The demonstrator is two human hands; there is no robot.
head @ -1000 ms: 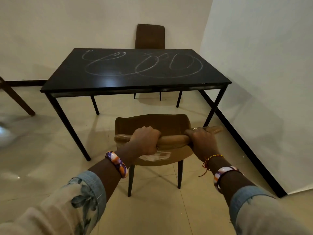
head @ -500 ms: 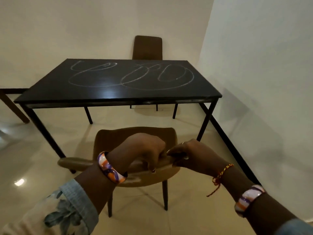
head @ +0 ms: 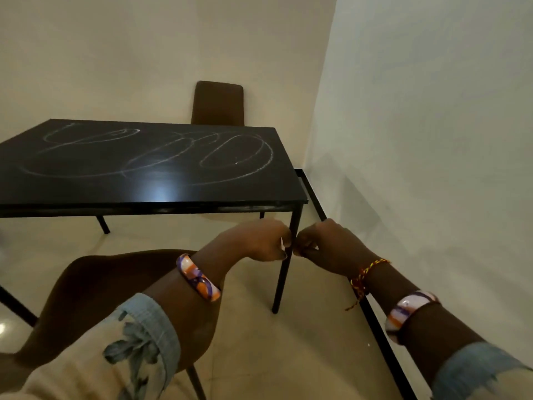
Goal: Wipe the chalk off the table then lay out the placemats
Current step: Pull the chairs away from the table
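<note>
Wiping not begun: I see the table (head: pixel 150 194) at 10 o'clock fully scrawled with chalk (head: pixel 236 157).

Cream walls and tiled floor; one chair (head: pixel 95 287) at 7 o'clock, another (head: pixel 217 103) at 12. I judge a cloth comes next; none shows, nor placemats. Left hand (head: pixel 256 241) and right hand (head: pixel 320 243) meet at centre, fingers curled, gripping nothing I can see.

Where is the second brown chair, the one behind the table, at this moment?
In the head view the far chair stands upright behind the black table, towards its right end, against the back wall.
</note>
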